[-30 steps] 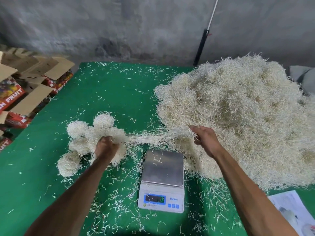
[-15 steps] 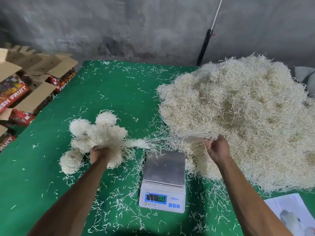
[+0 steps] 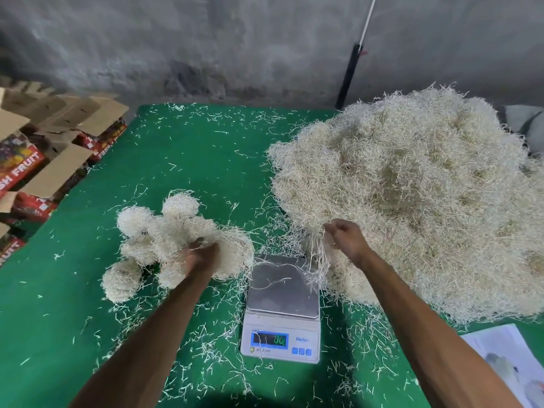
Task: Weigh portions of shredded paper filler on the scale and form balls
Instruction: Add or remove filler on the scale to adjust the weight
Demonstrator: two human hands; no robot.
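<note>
1. Readable writing: the red cardboard boxes (image 3: 20, 172) stacked off the table's left edge carry white capitals reading "FRESH FRUIT", partly cut off. The digital scale (image 3: 281, 313) has a small blue word beside its lit blue display; the word and the digits are too blurred to read.
2. The left hand (image 3: 203, 257) rests against a loose clump of shredded paper (image 3: 232, 251) at the right edge of the formed balls (image 3: 159, 240). Its fingers are buried in the strands, so I cannot tell whether they grip.
3. The right hand (image 3: 346, 238) has its fingers curled, pinching a thin tuft of strands (image 3: 316, 260) that hangs down over the scale's far right corner.
4. The scale sits between the two forearms, white plastic body with a flat, square steel platform holding only a few stray strands.
5. The large pile of shredded paper filler (image 3: 412, 195) fills the right side of the table, pale cream, wiry and tangled, touching the scale's right side.
6. The balls are round, fuzzy and cream, clustered left of the scale.
7. The green felt-like table cover (image 3: 191, 160) is littered with loose shreds. A printed sheet of paper (image 3: 506, 357) lies at the near right corner.
</note>
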